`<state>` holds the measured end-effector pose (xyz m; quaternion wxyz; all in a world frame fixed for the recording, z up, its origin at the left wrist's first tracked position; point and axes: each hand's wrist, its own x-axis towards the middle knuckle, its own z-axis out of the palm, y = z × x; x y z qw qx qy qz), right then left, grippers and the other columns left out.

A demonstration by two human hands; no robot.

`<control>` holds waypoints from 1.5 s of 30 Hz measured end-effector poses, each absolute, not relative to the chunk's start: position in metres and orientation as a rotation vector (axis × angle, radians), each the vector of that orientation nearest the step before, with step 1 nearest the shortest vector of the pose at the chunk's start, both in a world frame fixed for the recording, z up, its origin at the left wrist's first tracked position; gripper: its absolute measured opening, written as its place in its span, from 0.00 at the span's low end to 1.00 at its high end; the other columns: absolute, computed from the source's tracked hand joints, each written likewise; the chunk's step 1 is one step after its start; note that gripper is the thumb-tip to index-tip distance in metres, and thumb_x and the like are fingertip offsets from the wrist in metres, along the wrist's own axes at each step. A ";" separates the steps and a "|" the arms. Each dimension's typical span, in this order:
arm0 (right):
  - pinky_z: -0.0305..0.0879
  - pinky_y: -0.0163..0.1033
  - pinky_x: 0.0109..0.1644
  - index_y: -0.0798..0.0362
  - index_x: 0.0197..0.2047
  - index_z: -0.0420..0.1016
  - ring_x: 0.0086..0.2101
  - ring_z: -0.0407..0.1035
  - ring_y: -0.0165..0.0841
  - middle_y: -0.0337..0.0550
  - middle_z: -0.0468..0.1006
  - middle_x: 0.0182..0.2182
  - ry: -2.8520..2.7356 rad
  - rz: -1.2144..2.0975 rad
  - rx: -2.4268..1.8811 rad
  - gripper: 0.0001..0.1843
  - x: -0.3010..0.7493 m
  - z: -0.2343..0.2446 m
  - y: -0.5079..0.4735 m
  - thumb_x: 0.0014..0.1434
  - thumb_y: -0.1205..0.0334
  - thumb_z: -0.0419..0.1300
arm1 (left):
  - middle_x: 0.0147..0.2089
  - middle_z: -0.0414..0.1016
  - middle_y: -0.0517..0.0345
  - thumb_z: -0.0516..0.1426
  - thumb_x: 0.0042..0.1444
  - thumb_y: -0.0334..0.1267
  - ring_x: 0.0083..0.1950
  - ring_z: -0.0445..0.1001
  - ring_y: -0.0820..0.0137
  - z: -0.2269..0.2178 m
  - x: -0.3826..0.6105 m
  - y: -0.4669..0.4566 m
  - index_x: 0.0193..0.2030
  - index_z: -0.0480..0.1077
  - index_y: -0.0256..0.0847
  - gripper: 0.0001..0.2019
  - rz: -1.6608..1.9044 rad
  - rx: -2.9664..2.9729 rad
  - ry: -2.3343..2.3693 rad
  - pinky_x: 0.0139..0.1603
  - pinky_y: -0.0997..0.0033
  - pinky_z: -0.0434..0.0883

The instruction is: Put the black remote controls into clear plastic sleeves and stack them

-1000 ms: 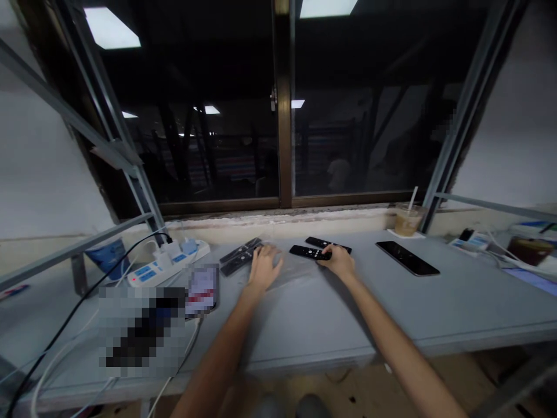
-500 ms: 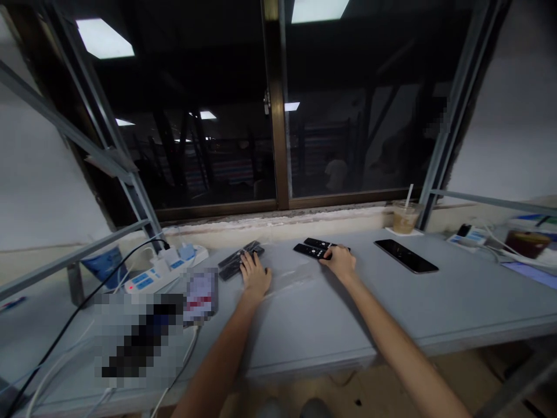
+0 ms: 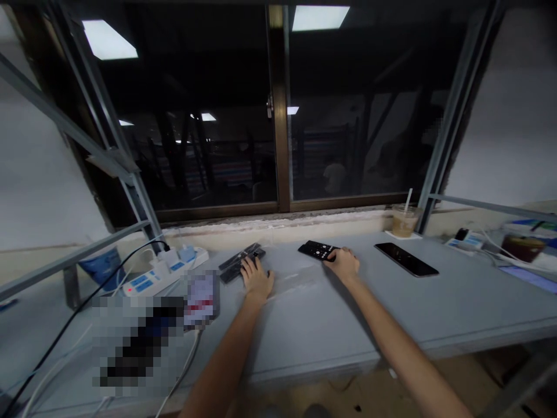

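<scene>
My right hand [image 3: 345,265] has its fingers closed on the near right end of a black remote control [image 3: 317,251] with white-marked buttons. A second remote seems to lie tight against its far side; the hand covers part of the right ends. On the left, two dark bars that look like remotes in clear plastic wrap [image 3: 237,262] lie side by side at a slant. My left hand [image 3: 257,280] lies over their right end, its fingers spread and touching the wrap, its thumb apart. A clear plastic film [image 3: 296,281] lies on the grey table between my hands.
A dark phone [image 3: 407,259] lies to the right, with a lidded drink cup [image 3: 402,220] behind it. At left are a white power strip [image 3: 150,280] with plugs and cables, and a lit phone [image 3: 201,299]. A metal frame and a window [image 3: 281,116] stand behind.
My right hand has brought the near remote up against the far one, so the gap between them has closed. My left hand stays on the wrapped bars.
</scene>
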<state>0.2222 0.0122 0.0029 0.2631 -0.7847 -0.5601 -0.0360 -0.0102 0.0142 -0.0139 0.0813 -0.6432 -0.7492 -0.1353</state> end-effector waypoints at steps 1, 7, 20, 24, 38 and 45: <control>0.59 0.41 0.45 0.49 0.34 0.79 0.45 0.65 0.40 0.48 0.73 0.40 -1.513 -0.095 -2.126 0.10 0.222 0.003 0.012 0.47 0.59 0.62 | 0.66 0.47 0.32 0.47 0.56 0.44 0.67 0.46 0.49 -0.013 -0.010 0.013 0.64 0.50 0.25 0.32 -0.385 -1.924 -2.250 0.63 0.52 0.49; 0.59 0.41 0.44 0.49 0.35 0.79 0.46 0.64 0.40 0.49 0.72 0.41 -1.484 -0.062 -2.164 0.10 0.223 0.004 0.010 0.48 0.59 0.61 | 0.66 0.49 0.33 0.47 0.57 0.43 0.66 0.48 0.49 -0.008 -0.010 0.008 0.63 0.53 0.27 0.30 -0.312 -1.964 -2.231 0.61 0.55 0.52; 0.52 0.44 0.50 0.50 0.48 0.71 0.49 0.60 0.42 0.50 0.68 0.48 -1.585 -0.163 -2.035 0.18 0.221 -0.010 0.016 0.54 0.58 0.57 | 0.56 0.65 0.39 0.48 0.55 0.37 0.58 0.61 0.55 -0.003 -0.020 0.012 0.56 0.62 0.34 0.21 -0.589 -1.857 -2.136 0.54 0.58 0.59; 0.50 0.46 0.53 0.51 0.51 0.70 0.52 0.58 0.42 0.51 0.69 0.50 -1.585 -0.161 -2.050 0.18 0.222 -0.014 0.018 0.58 0.60 0.53 | 0.61 0.60 0.39 0.48 0.56 0.35 0.63 0.56 0.54 -0.006 -0.024 0.013 0.59 0.58 0.34 0.23 -0.525 -1.896 -2.194 0.57 0.58 0.56; 0.47 0.48 0.57 0.54 0.54 0.68 0.54 0.58 0.43 0.53 0.68 0.53 -1.611 -0.148 -2.107 0.19 0.222 -0.018 0.021 0.59 0.62 0.51 | 0.54 0.65 0.44 0.52 0.55 0.43 0.56 0.61 0.57 0.003 -0.019 0.004 0.54 0.63 0.38 0.21 -0.440 -2.072 -2.043 0.53 0.60 0.58; 0.54 0.44 0.53 0.49 0.47 0.73 0.49 0.65 0.37 0.45 0.73 0.47 -1.636 -0.076 -1.855 0.16 0.214 -0.010 0.020 0.53 0.64 0.57 | 0.50 0.66 0.49 0.56 0.52 0.47 0.55 0.61 0.60 0.005 -0.012 0.003 0.47 0.69 0.41 0.18 -0.497 -2.222 -2.036 0.53 0.64 0.57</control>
